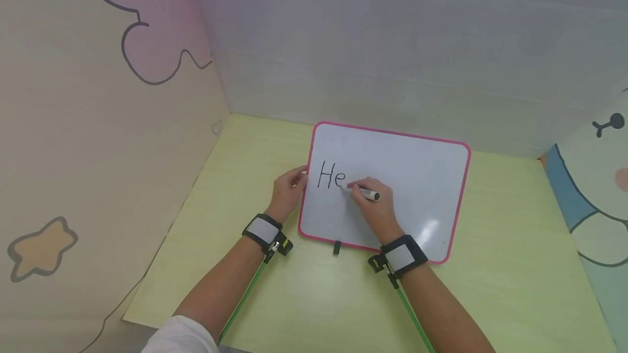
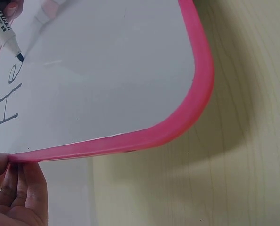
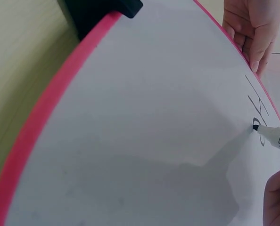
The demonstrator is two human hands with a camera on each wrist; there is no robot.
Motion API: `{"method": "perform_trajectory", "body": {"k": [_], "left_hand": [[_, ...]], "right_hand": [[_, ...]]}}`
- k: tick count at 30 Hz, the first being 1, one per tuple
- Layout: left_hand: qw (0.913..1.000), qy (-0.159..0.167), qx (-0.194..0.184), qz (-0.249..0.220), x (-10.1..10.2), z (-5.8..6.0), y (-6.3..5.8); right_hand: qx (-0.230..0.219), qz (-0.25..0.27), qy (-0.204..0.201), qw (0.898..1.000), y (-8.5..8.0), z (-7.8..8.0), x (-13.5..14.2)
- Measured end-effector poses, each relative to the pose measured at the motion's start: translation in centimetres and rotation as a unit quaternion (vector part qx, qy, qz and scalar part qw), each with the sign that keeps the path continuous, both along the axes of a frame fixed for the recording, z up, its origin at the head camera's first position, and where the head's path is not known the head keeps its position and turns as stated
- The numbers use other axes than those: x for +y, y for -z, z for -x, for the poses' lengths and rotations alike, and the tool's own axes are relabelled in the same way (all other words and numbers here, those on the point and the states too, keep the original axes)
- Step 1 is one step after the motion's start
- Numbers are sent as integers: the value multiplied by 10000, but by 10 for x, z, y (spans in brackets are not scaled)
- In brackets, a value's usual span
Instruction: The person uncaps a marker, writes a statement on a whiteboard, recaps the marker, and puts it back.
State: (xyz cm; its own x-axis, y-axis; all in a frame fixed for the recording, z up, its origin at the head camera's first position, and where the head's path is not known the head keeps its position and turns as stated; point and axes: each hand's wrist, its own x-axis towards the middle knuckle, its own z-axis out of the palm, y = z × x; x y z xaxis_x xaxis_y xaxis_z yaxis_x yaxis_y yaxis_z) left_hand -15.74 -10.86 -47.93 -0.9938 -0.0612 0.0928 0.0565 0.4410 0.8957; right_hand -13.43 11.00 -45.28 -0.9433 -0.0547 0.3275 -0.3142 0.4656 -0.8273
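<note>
A whiteboard (image 1: 392,151) with a pink rim is tilted up off the table on its left side, with the black letters "He" (image 1: 331,175) written on its left part. My left hand (image 1: 287,192) pinches the board's left edge, thumb on the rim and fingers beneath it, as the left wrist view shows. In my right hand (image 1: 374,200) is a white whiteboard marker (image 2: 3,30), held like a pen. Its dark tip (image 3: 256,127) is at the end of the "e". Most of the right hand falls outside the right wrist view.
A small black piece (image 1: 337,248) sits at the board's lower rim. Beneath lies a pale yellow table (image 1: 520,244). A plain wall (image 1: 392,48) rises behind it, and walls with cartoon drawings stand at left and right. Both wrists wear black straps, with green cords running back along the forearms.
</note>
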Motion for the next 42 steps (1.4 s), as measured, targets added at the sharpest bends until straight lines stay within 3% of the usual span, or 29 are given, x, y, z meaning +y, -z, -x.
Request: {"method": "perform_trajectory", "body": {"k": [11, 16, 20, 29, 42], "left_hand": [[10000, -14, -79, 3, 0, 1, 0], [9999, -29, -110, 6, 0, 0, -1], [10000, -15, -72, -19, 1, 0, -1], [10000, -29, -92, -24, 0, 1, 0], [10000, 22, -39, -87, -1, 1, 1]], "right_hand": [[-119, 171, 122, 9997, -1, 1, 3], [-260, 639, 273, 9972, -1, -1, 7], [-102, 932, 466, 9945, -4, -2, 15], [478, 363, 290, 9978, -3, 4, 21], [527, -23, 286, 9982, -5, 6, 20]]}}
